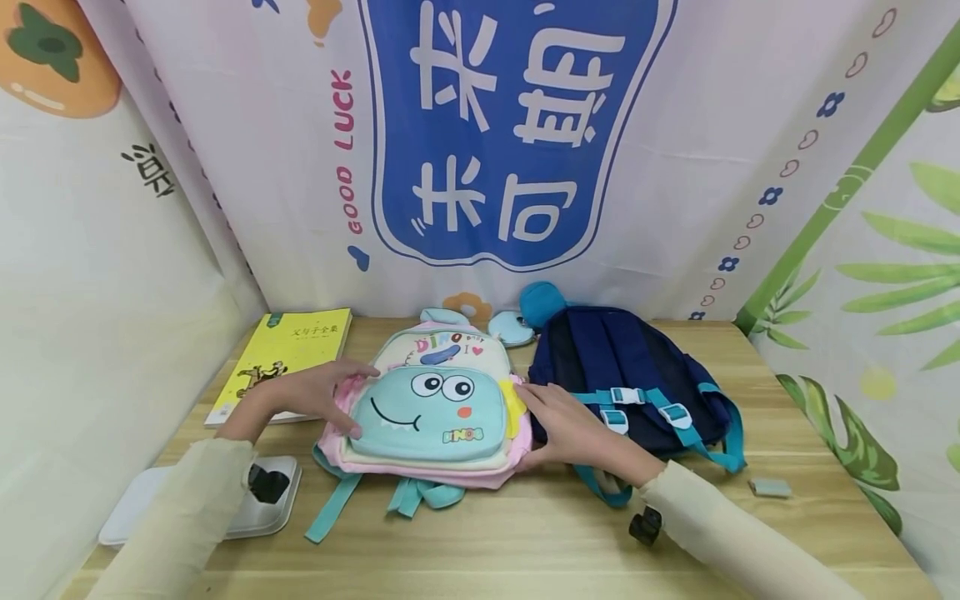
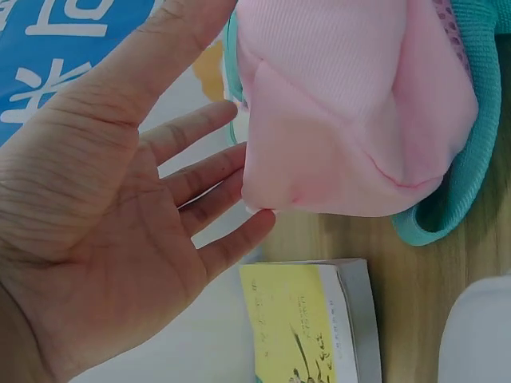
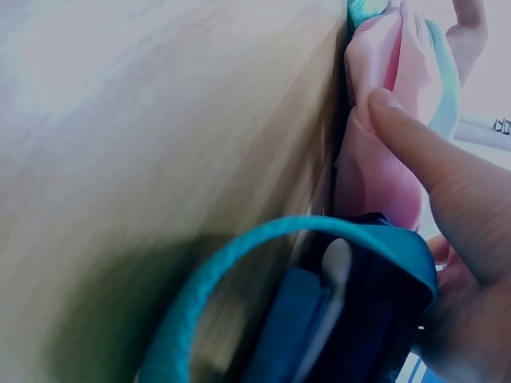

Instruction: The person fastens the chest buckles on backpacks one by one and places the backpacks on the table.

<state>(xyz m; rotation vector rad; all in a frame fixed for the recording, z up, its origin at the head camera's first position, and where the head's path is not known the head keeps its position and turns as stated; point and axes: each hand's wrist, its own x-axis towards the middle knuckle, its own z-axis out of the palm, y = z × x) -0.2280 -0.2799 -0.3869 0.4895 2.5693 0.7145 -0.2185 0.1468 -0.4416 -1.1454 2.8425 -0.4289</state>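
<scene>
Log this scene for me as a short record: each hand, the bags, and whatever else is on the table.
Left hand: fingers spread, touching the left side of the pink backpack
Right hand: at the right side of that backpack, thumb against it
Pink backpack: lying dinosaur face up, teal straps underneath
Navy backpack: to its right, straps and white buckles showing
Yellow book: flat, on the left
White container: front left, partly hidden by a sleeve
Small grey item: far right, identity unclear

Room along tabletop (image 1: pixel 540 542) before pink backpack (image 1: pixel 435 429); navy backpack (image 1: pixel 622 342) blocks right, white case (image 1: pixel 258 521) front-left.
</scene>
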